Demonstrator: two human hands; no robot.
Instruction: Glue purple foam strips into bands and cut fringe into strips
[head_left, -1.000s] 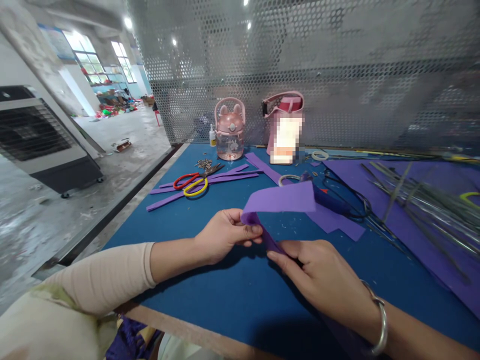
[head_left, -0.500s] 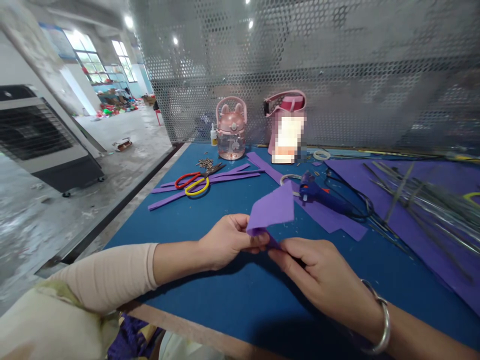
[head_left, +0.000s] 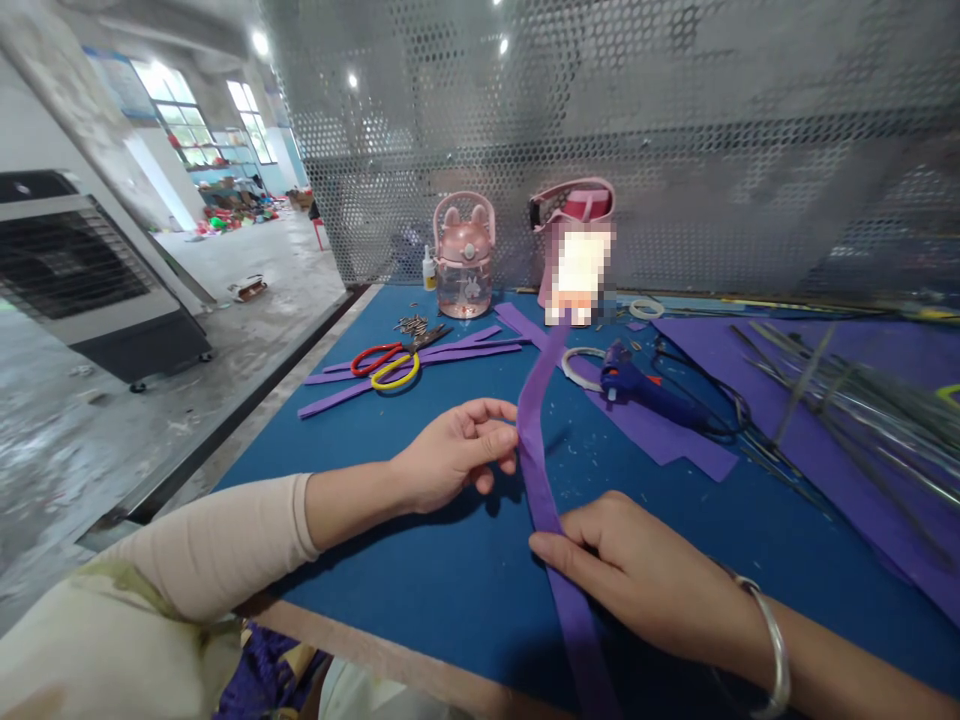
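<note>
A long purple fabric strip [head_left: 531, 440] runs up and down in front of me, its upper part bending to the right. My right hand [head_left: 622, 570] pinches it low down, thumb in front, and the lower end hangs toward the table's near edge. My left hand [head_left: 465, 450] is at the strip's left edge, thumb and forefinger closed on it; the forefinger's tip is hidden behind the strip. Left of the hands lie scissors [head_left: 395, 374] with one red and one yellow handle loop, on narrow purple strips [head_left: 330, 402].
A blue glue gun [head_left: 652, 390] and a white ring [head_left: 577, 370] lie on the right beside purple sheets [head_left: 690, 345] and thin stems [head_left: 862, 420]. A pink bottle [head_left: 463, 260], a small glue bottle [head_left: 428, 270] and a blurred bright screen [head_left: 581, 270] stand behind. Small metal pieces [head_left: 412, 325] lie near the scissors.
The purple strip has gone from folded over my left fingers to stretched out lengthwise. My left hand has moved slightly up, and my right hand has come down a little.
</note>
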